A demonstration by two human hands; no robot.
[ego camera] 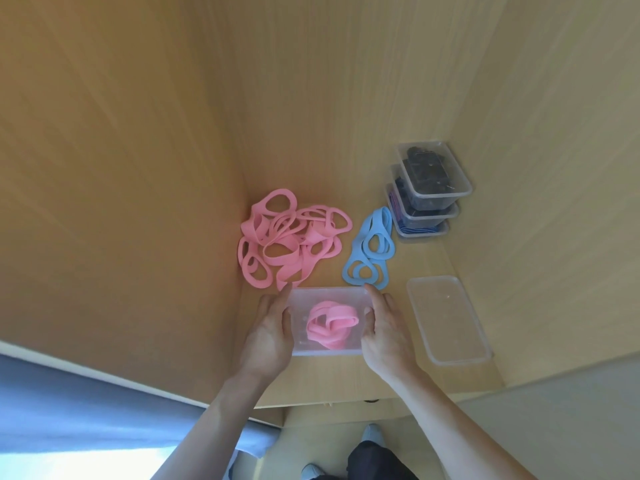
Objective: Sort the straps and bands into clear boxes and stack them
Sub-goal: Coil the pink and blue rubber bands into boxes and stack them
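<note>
Clear box (pixel 300 342) of pink bands (pixel 332 322), long axis left-right, left grip (pixel 272 329) and right grip (pixel 386 329) round its short ends

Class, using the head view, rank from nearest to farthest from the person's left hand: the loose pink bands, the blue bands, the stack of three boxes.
1. Loose pile of pink rubber bands, just beyond the fingertips of the left hand, which grips a clear plastic box.
2. Light blue rubber bands, farther right.
3. Stack of three filled clear plastic boxes, back right.
</note>
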